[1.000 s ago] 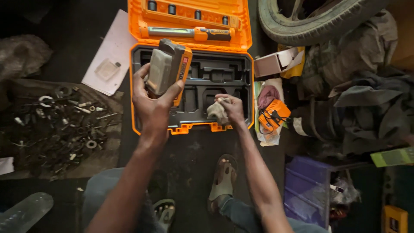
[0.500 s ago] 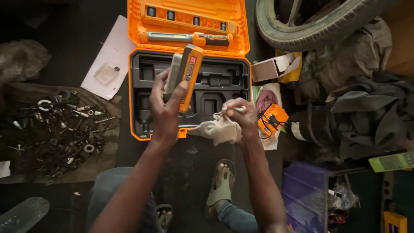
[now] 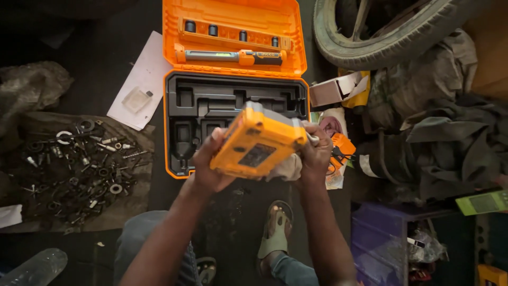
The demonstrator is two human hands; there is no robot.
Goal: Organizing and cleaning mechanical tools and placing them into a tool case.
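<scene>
1. Orange-yellow boxy plastic tool (image 3: pixel 257 143) is held tilted above the open orange plastic tool case (image 3: pixel 233 85)
2. Left hand (image 3: pixel 211 167) grips the tool's lower edge, fingers curled around it
3. Right hand (image 3: pixel 316 153) presses a crumpled pale cloth (image 3: pixel 286 168) against the tool's right side
4. Scattered metal nuts and washers (image 3: pixel 79 164) lie well to the left
</scene>
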